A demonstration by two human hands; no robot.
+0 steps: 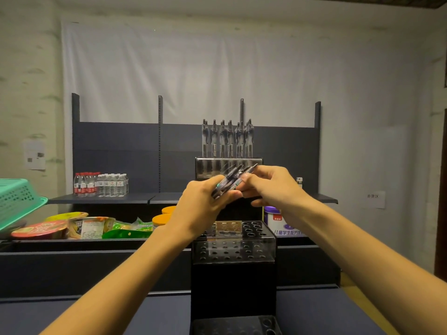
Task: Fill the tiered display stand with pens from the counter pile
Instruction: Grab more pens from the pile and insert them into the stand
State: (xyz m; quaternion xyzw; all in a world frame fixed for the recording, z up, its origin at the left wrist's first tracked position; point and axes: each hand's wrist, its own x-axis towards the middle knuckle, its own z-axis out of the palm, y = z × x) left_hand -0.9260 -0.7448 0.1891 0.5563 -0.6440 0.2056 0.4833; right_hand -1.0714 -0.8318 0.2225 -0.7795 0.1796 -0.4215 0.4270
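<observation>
Your left hand (202,201) has its grip curled round a bundle of pens (229,181), holding them slanted in the air just in front of the top tier of the tiered display stand (233,247). Your right hand (271,184) meets the bundle from the stand's right side, its fingertips (245,178) pinching the upper end of one pen in the bundle; the other fingers of that hand are curled below. On the stand's top tier a row of pens (227,139) already stands upright in the holes, and the clear tiers below your hands show rows of open holes, as does the lowest tier at the bottom edge of the view. The stand rests on the dark desk (96,315). Left of the stand, packets of snacks (79,227) lie in a tray, a green basket (17,199) sits further left, and water bottles (100,184) stand on the shelf behind. Just right of the stand sits a purple tub (274,217).
</observation>
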